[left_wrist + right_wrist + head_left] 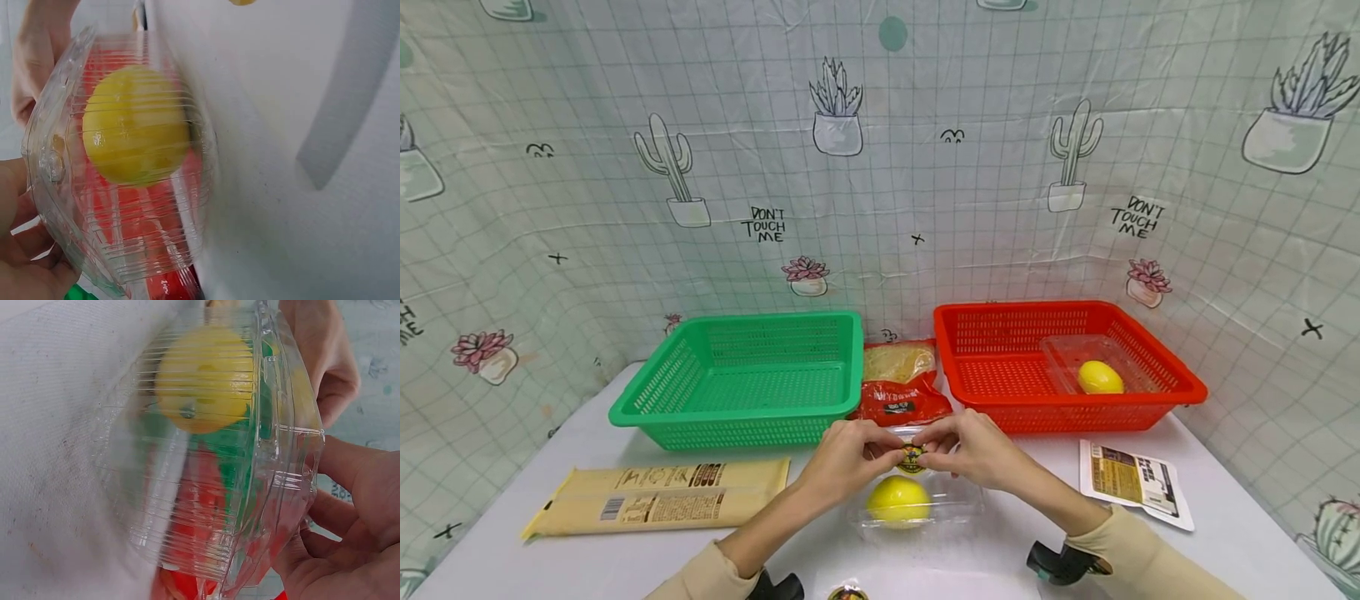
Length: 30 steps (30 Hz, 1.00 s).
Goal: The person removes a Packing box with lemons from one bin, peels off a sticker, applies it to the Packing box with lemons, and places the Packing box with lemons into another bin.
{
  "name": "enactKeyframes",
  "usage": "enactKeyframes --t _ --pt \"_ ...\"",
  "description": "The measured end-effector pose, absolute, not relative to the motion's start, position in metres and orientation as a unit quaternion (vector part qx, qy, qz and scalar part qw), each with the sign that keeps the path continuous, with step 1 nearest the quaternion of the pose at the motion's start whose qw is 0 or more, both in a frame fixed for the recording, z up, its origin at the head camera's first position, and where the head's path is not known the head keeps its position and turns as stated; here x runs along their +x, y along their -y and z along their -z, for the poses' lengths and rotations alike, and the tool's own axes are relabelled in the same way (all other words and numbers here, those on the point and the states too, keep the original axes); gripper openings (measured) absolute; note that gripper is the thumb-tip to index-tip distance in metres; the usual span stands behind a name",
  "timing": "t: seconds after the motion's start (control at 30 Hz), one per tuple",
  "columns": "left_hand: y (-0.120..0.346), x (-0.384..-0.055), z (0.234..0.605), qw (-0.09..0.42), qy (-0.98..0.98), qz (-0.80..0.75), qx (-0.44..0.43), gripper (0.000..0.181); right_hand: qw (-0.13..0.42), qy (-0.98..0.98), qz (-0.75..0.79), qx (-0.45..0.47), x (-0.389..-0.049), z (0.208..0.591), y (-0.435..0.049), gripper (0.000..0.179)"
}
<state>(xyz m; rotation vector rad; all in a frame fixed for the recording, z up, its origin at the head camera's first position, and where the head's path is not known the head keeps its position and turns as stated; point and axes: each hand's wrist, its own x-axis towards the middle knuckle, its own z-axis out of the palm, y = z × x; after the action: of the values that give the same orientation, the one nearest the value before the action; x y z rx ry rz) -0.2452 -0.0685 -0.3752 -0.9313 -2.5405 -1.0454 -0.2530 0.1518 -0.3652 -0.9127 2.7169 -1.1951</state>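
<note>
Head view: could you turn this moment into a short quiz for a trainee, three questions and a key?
1. What lies between the green basket and the red basket?
2. Look at the far lemon. True or false: it is in the green basket.
3. Fill the gap: between the left grip and the right grip, by the clear box around the near lemon, is a round ____.

Key:
1. A red bag.
2. False; it is in the red basket.
3. Label.
</note>
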Motion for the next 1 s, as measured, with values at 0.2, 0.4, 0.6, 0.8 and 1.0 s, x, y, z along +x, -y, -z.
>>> enactKeyframes --t 0.2,0.4,0.6,0.8,1.0 --pt "0.0684 -0.2463 0.3732 0.111 0.869 0.355 -0.327 0.011 0.026 -0.877 0.383 -0.29 -0.2528 0.362 -0.1524 0.021" --pt "0.0679 -0.247 0.3727 0.101 0.867 0.358 -0.332 0.011 0.031 -0.875 0.386 -0.292 -0.2532 0.3609 -0.1533 0.023" --pt "0.0677 -0.2472 0.3723 0.096 0.869 0.353 -0.333 0.01 0.033 -0.876 0.381 -0.294 -0.253 0.3616 -0.1523 0.022" --pt "0.0675 -0.2482 0.3726 0.1 0.874 0.333 -0.34 0.01 0.034 -0.881 0.372 -0.29 -0.2533 0.3631 -0.1517 0.02" --pt "0.0678 -0.2486 0.3748 0.123 0.883 0.294 -0.344 0.009 0.028 -0.88 0.37 -0.296 -0.2531 0.3622 -0.1514 0.023"
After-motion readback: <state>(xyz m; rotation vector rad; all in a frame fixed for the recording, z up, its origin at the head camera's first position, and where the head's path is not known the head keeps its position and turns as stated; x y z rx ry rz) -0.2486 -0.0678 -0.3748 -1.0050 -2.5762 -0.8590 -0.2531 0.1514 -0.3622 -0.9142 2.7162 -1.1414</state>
